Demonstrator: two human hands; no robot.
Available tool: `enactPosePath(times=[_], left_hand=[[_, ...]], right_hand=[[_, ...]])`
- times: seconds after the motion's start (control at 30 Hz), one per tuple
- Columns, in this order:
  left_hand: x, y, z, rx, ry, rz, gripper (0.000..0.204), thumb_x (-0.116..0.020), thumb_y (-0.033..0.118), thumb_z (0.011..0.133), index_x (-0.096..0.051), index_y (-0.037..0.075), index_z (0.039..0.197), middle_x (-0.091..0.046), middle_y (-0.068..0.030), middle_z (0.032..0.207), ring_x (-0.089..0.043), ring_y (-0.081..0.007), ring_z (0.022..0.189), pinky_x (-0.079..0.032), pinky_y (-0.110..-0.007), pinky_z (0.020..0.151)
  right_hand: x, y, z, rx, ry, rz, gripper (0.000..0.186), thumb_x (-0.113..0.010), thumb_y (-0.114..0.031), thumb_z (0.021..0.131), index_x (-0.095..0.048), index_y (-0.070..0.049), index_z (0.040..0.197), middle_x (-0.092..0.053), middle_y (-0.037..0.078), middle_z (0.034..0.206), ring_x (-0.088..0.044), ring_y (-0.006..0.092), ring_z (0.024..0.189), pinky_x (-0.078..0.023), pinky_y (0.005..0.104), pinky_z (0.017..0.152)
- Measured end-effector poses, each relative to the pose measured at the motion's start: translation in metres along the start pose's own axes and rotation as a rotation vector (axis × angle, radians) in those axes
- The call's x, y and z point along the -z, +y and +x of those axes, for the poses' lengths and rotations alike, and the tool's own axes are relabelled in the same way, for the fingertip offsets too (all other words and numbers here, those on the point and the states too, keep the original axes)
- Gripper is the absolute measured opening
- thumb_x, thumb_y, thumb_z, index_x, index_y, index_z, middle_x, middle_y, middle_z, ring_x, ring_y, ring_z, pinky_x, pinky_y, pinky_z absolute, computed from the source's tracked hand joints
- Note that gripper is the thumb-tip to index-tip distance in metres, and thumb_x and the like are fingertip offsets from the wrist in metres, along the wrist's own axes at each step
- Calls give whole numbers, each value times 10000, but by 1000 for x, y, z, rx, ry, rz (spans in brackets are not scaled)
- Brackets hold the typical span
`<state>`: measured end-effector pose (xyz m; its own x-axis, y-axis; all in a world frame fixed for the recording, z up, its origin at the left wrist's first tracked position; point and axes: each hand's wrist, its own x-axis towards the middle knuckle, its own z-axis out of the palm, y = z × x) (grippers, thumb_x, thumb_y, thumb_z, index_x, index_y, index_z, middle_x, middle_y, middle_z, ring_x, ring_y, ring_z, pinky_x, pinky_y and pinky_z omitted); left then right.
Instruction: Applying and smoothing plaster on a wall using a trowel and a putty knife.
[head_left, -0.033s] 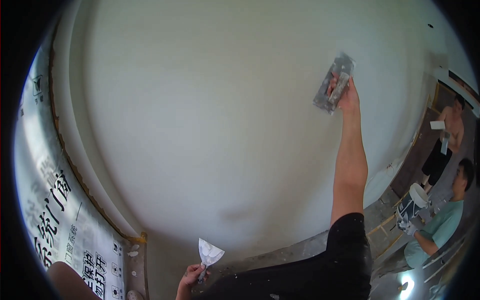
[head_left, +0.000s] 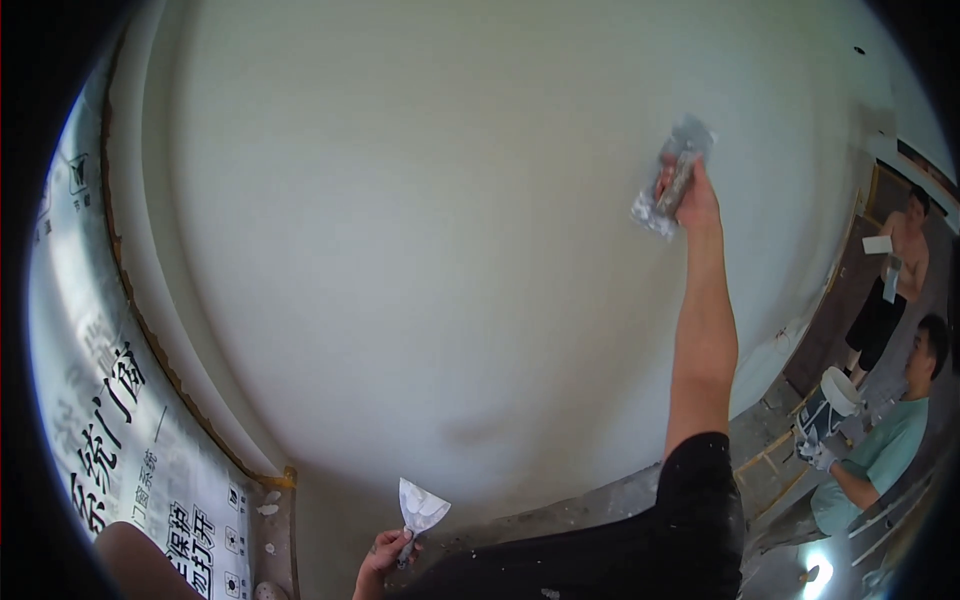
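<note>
Against the right part of the wall (head_left: 430, 250), a trowel (head_left: 679, 180), blurred, sits tilted, its handle wrapped by the right grip (head_left: 701, 195); whether its blade touches the surface, I cannot tell. Low down, left of centre, the left grip (head_left: 388, 550) is curled around a scraper (head_left: 424, 506), blade up, with white stuff on it. The right forearm (head_left: 704, 320) and black sleeve (head_left: 695, 495) cover part of the wall's lower right. Along the left side runs a window sheet (head_left: 130, 470) with dark print, edged by a brownish strip. At far right, a person in green (head_left: 885, 445) has gloved hands (head_left: 815, 452) at a bucket (head_left: 832, 402); behind, another person (head_left: 905, 260) holds a pale board (head_left: 877, 244). Near the bottom right glows a lamp (head_left: 817, 573).
</note>
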<state>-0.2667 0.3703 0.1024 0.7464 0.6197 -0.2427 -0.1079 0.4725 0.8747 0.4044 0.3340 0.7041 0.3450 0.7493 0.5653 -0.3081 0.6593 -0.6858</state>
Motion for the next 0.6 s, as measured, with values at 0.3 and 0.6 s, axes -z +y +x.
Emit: enactPosePath(times=[0.3,0.6], left_hand=[[-1,-2,-17,29,4,6,348,-581,312,991,-666,-21,931,-680,-97,812,-636,-181,650,-520,-304,590],[-40,30,-37,-27,183,-152,295,-624,296,973,-655,34,1102,-625,-1,713,-521,-119,531,-422,-254,466]], right_hand=[[33,4,-73,507,559,-860,209,-665,-192,903,-591,-15,986,-626,70,775,-593,160,600,-502,312,546],[63,13,15,480,582,-514,268,-658,-272,932,-632,-7,958,-658,96,783,-637,200,641,-543,357,578]])
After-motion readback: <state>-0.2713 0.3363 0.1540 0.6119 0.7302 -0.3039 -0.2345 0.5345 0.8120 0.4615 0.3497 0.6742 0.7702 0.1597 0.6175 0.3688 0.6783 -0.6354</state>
